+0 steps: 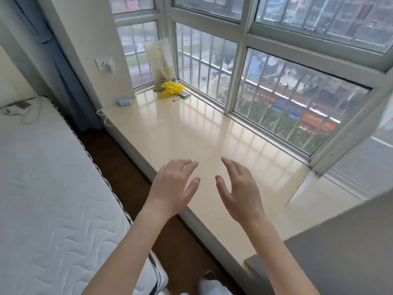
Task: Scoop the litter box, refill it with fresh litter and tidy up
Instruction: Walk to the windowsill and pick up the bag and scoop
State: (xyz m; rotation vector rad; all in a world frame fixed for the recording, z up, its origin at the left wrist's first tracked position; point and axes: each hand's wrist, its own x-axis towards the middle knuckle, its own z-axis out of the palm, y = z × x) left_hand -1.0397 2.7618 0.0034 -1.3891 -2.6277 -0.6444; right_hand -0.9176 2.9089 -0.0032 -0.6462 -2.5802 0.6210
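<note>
My left hand (pixel 173 186) and my right hand (pixel 239 191) are held out side by side above the near part of a glossy cream window ledge (pixel 191 133), fingers spread and holding nothing. At the far corner of the ledge a tall clear bag of pale litter (pixel 159 62) stands against the window. A crumpled yellow plastic bag (pixel 171 88) lies at its foot, and a small slotted scoop (pixel 182 96) lies just right of that. No litter box is in view.
A white quilted mattress (pixel 46 199) fills the left side, with a dark floor strip (pixel 127 177) between it and the ledge. A small blue-grey object (pixel 124 102) with a white cable sits near a wall socket (pixel 105 64). A grey surface (pixel 340 252) lies at lower right. An open window sash (pixel 348 133) juts inward at right.
</note>
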